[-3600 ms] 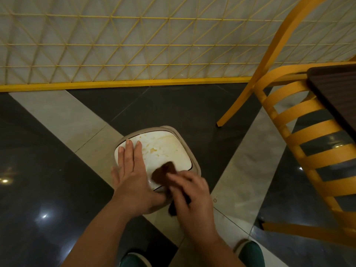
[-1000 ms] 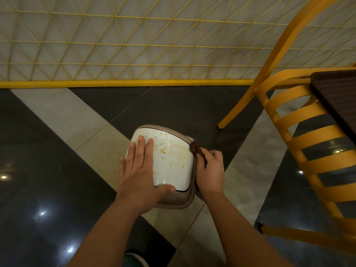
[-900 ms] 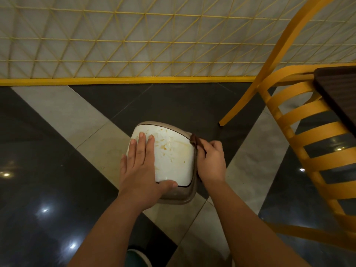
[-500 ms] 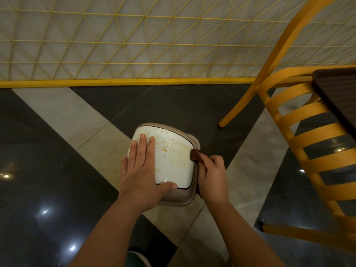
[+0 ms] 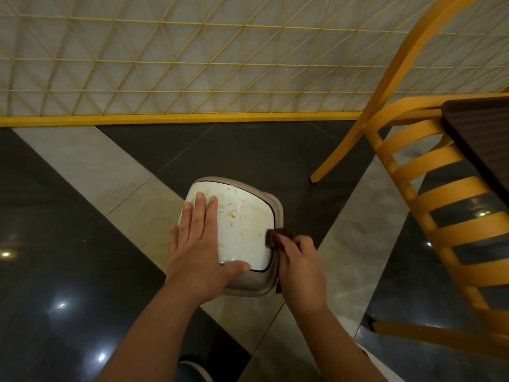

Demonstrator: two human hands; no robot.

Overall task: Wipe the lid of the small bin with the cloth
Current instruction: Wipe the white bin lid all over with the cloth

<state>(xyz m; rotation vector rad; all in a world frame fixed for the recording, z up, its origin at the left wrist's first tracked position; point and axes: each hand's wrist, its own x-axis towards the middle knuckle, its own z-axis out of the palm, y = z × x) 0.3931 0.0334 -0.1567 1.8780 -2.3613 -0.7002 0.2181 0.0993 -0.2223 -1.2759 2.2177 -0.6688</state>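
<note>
While the small bin stands on the dark and pale floor tiles, its white lid shows orange-brown smears across the far and right parts. Flat on the lid's left half lies the left hand, fingers straight, thumb hooked along the near edge. At the lid's right edge the right hand pinches a dark brown cloth, which touches the rim; part of it seems to hang below the hand. A yellow slatted chair stands well apart to the right, beside a dark tabletop. Behind, a yellow lattice screen crosses the wall. No writing shows.
</note>
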